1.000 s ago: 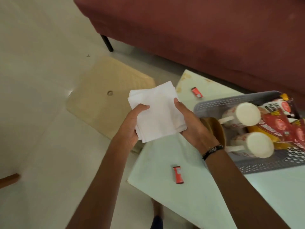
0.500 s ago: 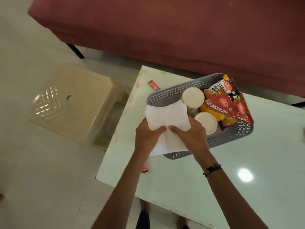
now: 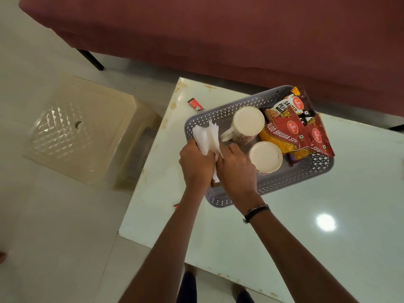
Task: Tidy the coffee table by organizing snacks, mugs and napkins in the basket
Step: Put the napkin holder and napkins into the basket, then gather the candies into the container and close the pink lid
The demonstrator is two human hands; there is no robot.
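White paper napkins [image 3: 206,138] stand bunched on edge at the left end of a grey perforated plastic basket [image 3: 220,200], gripped from both sides by a person's two hands. The left hand [image 3: 196,165] curls its fingers round the stack from the left, over the basket's left rim; the right hand [image 3: 237,169] closes on it from the right, the two hands almost touching, with a dark beaded bracelet [image 3: 255,212] on the right wrist. The napkins' lower edges are hidden behind the hands, so it cannot be told whether they reach the basket floor.

Just right of the napkins, a cream mug [image 3: 247,125] sits at the far side of the basket, its handle pointing toward the napkins, and a second cream mug [image 3: 265,157] sits nearer, touching the right hand's knuckles. Red snack packets [image 3: 286,132], one reading "Aloo Bhujia Sev", fill the right end, and a darker packet of salted peanuts [image 3: 288,103] leans over the far rim.

The basket rests at the far left of a pale glossy coffee table [image 3: 306,248]. A small red sachet [image 3: 195,104] lies on the table beyond the basket's far left corner; a sliver of another red sachet [image 3: 176,206] shows at the near left, beside the left forearm. A beige plastic stool [image 3: 87,132] stands on the tiled floor to the left, and a maroon sofa [image 3: 218,36] runs along the far side
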